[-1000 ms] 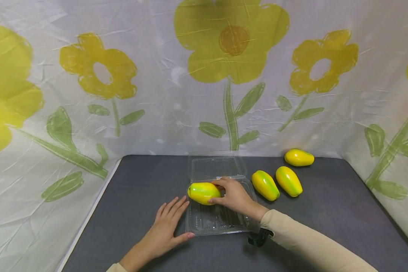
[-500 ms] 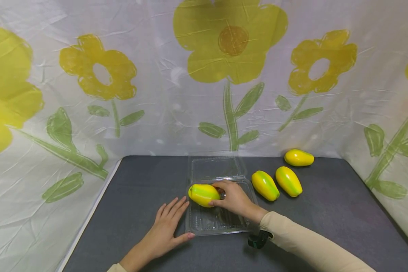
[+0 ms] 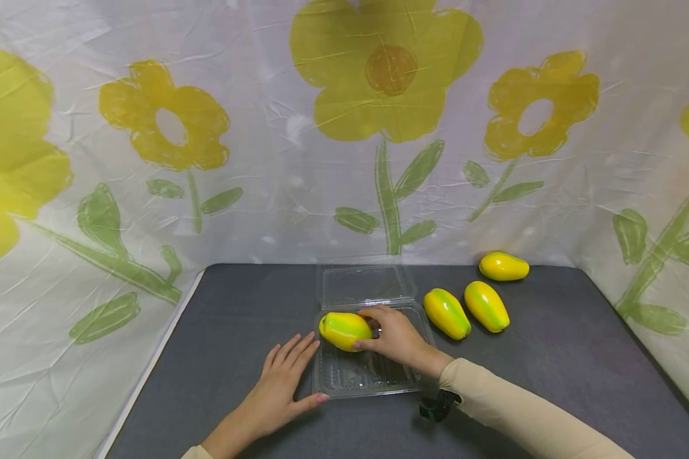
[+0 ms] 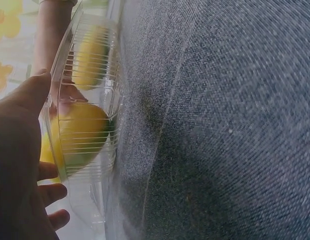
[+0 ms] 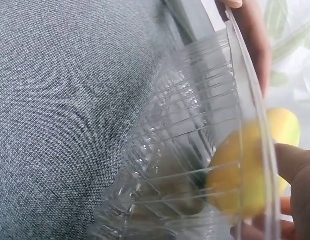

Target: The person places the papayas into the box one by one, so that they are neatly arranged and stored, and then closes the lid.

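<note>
Shifting slightly nearer since a second ago: the yellow-green fruit (image 3: 341, 330)! Across the dark table (image 3: 238, 306) I'm seeing the clear container (image 3: 347, 377) lying open, the left hand (image 3: 278, 387) holding its fingers apart at the container's left edge, the right hand (image 3: 395, 335) clamping the fruit partly within the walls, and three similar fruits (image 3: 487, 306) sitting to the right.
</note>
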